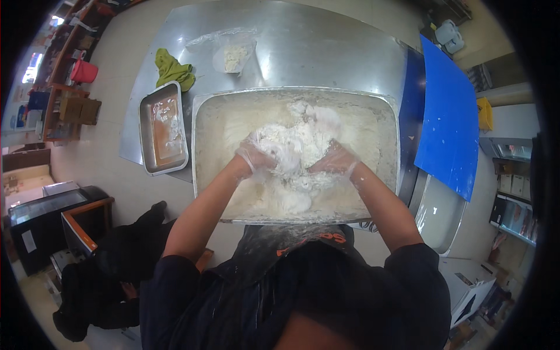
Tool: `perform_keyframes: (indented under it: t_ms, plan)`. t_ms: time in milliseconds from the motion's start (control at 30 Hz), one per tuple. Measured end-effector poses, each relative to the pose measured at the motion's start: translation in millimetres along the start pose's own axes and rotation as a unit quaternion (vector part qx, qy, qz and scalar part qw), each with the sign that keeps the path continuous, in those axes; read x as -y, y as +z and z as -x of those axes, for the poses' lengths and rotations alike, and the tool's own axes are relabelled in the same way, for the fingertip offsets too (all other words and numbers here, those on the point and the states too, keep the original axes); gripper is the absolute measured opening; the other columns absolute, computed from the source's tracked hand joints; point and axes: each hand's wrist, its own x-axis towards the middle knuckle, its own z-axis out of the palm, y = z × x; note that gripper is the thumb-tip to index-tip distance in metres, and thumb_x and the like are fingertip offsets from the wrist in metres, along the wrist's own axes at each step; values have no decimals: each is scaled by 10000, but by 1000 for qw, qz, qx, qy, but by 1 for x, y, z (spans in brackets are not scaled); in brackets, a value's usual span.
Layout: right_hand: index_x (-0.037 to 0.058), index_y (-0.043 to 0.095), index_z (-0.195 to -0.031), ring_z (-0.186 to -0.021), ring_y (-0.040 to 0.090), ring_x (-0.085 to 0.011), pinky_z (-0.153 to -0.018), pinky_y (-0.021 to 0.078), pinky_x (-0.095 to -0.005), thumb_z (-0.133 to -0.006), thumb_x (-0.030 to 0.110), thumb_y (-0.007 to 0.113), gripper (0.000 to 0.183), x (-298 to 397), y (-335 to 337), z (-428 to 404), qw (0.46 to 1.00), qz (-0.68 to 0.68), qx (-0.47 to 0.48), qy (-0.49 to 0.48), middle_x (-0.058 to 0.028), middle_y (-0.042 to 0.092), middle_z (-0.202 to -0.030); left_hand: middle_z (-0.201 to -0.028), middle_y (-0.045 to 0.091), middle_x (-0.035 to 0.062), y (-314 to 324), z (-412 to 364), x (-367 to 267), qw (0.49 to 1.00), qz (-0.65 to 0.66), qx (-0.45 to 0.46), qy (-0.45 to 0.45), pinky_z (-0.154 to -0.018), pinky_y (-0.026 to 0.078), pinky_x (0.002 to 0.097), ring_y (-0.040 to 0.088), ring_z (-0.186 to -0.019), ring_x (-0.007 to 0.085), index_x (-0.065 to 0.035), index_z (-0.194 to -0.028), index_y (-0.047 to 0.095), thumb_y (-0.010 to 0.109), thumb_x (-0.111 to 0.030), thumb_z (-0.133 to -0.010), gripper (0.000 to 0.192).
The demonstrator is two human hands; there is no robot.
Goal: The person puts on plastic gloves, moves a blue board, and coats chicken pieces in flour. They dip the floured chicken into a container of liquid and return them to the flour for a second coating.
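Both my hands, in clear plastic gloves, are down in a large metal tray (210, 183) of white flour. My left hand (261, 158) is at the left of a heap of floured pieces (284, 135), its fingers partly buried in flour. Opposite it, my right hand (334, 159) reaches into the same heap from the right, fingers pointing inward. Flour hides most fingertips, so whether either hand grips a piece cannot be seen. The pieces are too thickly coated and blurred to name. More loose flour (293, 201) lies near the tray's front edge.
The tray stands on a stainless steel table (315, 48). To its left are a smaller metal pan (185, 148) with wet residue and a green cloth (168, 70). Behind lies a plastic bag of pale crumbly material (235, 57). A blue board (448, 127) is at right; a person in dark clothes (118, 258) is at lower left.
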Motion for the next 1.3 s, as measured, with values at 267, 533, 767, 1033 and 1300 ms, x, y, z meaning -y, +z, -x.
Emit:
perform_keyframes:
  t_ms: [267, 533, 767, 1033, 1300]
  plan:
    - [35, 561, -1052, -934, 577, -237, -854, 448, -355, -696, 226, 667, 417, 96, -53, 12, 887, 377, 266, 21, -122, 609, -1017, -1055, 582, 100, -65, -15, 32, 933, 58, -33, 353, -903, 414, 320, 566, -950, 213, -4, -1093, 531, 657, -123, -699, 430]
    - [21, 520, -1119, -933, 575, -243, -818, 447, -330, -871, 397, 459, 454, -103, -99, -2, 895, -101, -257, 351, -100, 584, -1059, -1106, 562, 157, -10, -78, 30, 935, 326, -112, -87, -911, 389, 339, 536, -1002, 252, 17, -1137, 518, 526, -372, -811, 507]
    - [40, 484, -1188, -973, 555, -220, -824, 449, -358, -887, 436, 409, 503, -73, -60, -23, 858, -381, -89, 333, -97, 565, -1095, -1138, 546, 166, 18, -71, 23, 930, 338, 44, -135, -919, 393, 319, 544, -994, 258, 5, -1153, 513, 463, -365, -856, 477]
    - [23, 454, -1233, -1051, 515, -191, -927, 384, -353, -856, 468, 468, 583, -60, -88, -23, 874, 25, 190, 447, -123, 534, -1177, -1256, 475, 140, -47, -23, -41, 867, -366, 134, -310, -910, 379, 336, 516, -1062, 251, -52, -1241, 464, 435, -225, -889, 393]
    - [32, 426, -1260, -1087, 497, -184, -944, 376, -335, -839, 414, 517, 576, -54, 15, 20, 897, -193, 249, 310, -125, 523, -1197, -1193, 536, 78, 18, -15, 63, 859, 290, 212, -366, -915, 400, 326, 530, -1049, 186, -70, -1192, 523, 562, -234, -840, 390]
